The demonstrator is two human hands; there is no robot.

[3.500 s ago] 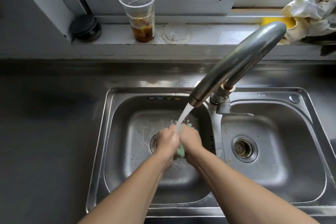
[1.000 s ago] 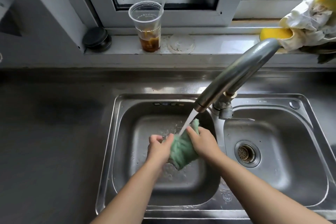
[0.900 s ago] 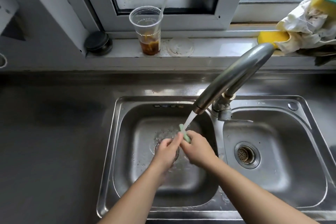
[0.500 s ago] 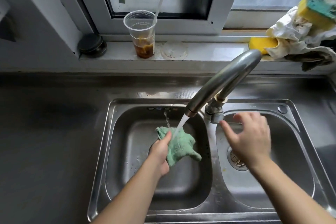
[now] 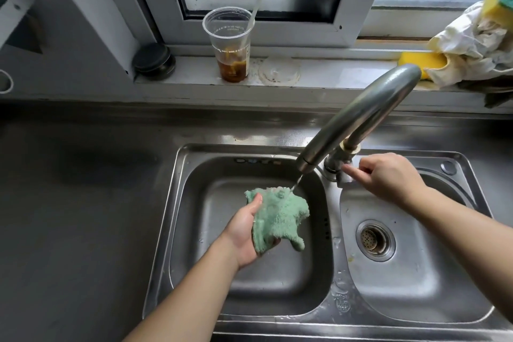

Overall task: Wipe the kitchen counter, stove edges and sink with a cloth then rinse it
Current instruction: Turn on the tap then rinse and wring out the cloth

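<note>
A wet green cloth (image 5: 280,216) hangs bunched over the left basin of the steel double sink (image 5: 172,216). My left hand (image 5: 244,230) grips it from the left, thumb on its upper edge. The curved tap spout (image 5: 361,119) ends just above the cloth, and only a thin trickle of water falls onto it. My right hand (image 5: 388,175) is at the tap's base, its fingers curled and its fingertips pinching the small tap lever (image 5: 344,179).
The dark steel counter (image 5: 83,203) stretches left of the sink. The window sill holds a plastic cup (image 5: 231,44) with brown liquid and a straw, a black lid (image 5: 154,61), a yellow sponge (image 5: 416,60) and a crumpled white rag (image 5: 472,44). The right basin's drain (image 5: 374,240) is open.
My right hand left the cloth and reached the tap lever. The full stream has thinned to a trickle. My left hand alone now holds the cloth, which has loosened.
</note>
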